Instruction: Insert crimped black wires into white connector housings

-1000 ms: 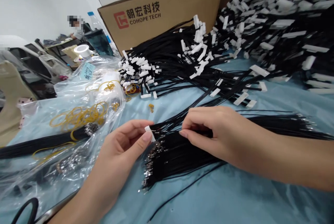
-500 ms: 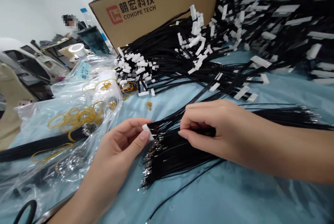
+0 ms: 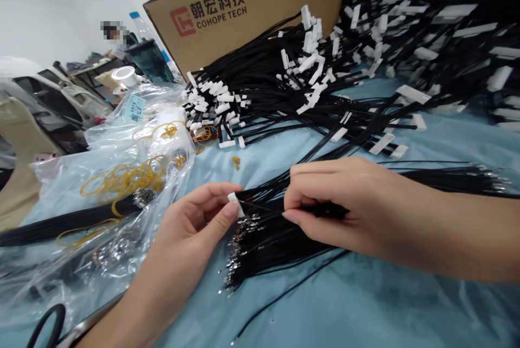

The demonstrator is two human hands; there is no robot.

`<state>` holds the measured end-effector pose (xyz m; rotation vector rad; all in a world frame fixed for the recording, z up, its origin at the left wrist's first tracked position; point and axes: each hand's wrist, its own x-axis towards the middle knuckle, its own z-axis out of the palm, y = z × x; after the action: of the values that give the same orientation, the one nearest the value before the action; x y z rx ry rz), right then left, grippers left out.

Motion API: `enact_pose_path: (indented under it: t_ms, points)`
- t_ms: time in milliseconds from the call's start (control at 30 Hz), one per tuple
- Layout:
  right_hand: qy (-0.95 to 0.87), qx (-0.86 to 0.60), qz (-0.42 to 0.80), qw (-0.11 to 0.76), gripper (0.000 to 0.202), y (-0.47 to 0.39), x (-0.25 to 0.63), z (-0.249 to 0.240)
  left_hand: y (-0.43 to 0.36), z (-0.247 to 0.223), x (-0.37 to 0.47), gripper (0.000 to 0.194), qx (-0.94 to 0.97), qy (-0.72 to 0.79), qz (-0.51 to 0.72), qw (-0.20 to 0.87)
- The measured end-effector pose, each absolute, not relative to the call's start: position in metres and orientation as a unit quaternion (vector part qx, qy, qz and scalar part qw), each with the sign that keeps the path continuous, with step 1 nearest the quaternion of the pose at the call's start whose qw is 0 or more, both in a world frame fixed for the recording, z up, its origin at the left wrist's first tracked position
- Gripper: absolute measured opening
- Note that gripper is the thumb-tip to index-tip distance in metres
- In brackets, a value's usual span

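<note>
Between thumb and fingers, my left hand [image 3: 195,229] pinches a white connector [image 3: 236,204] with black wires running off to the right. My right hand [image 3: 333,202] is closed on a thin black wire [image 3: 266,207], which stretches toward the connector. Whether its tip sits inside the connector is too small to tell. Beneath both hands lies a bundle of black wires [image 3: 276,248], its silvery metal tips fanned out at the left end. One loose black wire [image 3: 280,298] rests on the blue cloth nearer to me.
A cardboard box [image 3: 260,18] stands behind finished-looking wires with white connectors [image 3: 215,99]. More are heaped at the right back [image 3: 426,39]. Plastic bags with yellow rubber bands [image 3: 130,177] lie left. A second wire bundle [image 3: 450,179] is at right. A person [image 3: 116,39] is far back.
A thin wire now spans from my right fingers to the connector in my left hand. The whole view has shifted slightly, and both hands appear a little farther right.
</note>
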<state>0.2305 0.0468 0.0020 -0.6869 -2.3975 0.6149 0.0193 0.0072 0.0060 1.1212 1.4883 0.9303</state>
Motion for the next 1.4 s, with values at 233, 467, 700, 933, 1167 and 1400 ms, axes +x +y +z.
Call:
enact_pose_path:
  t_ms: [233,467,700,933,1167,1400]
  points:
    - [-0.886,-0.285,0.201,0.307,0.015,0.0505,0.23,0.003,0.0063,0.0052,0.0203,0.012,0.464,0.614,0.385,0.51]
    - [-0.871,-0.309,0.229,0.306,0.016,0.0539,0.2297,0.0057,0.0051,0.0054,0.0185,0.012,0.466,0.6,0.39,0.52]
    - [-0.866,-0.311,0.235,0.313,0.017,0.0547,0.2307,0.0051,0.0063,0.0039,0.019,0.012,0.465,0.603,0.391,0.516]
    - [-0.846,-0.331,0.307,0.284,0.015,0.0539,0.2306,0.0046,0.0043,0.0041,0.0179,0.015,0.454,0.611,0.394,0.515]
    - [-0.818,-0.351,0.361,0.278,0.016,0.0546,0.2305,0.0076,0.006,0.0046,0.0199,0.014,0.47,0.616,0.381,0.505]
    - [-0.828,-0.356,0.34,0.266,0.015,0.0569,0.2304,0.0047,0.0073,0.003,0.018,0.016,0.473,0.609,0.388,0.505]
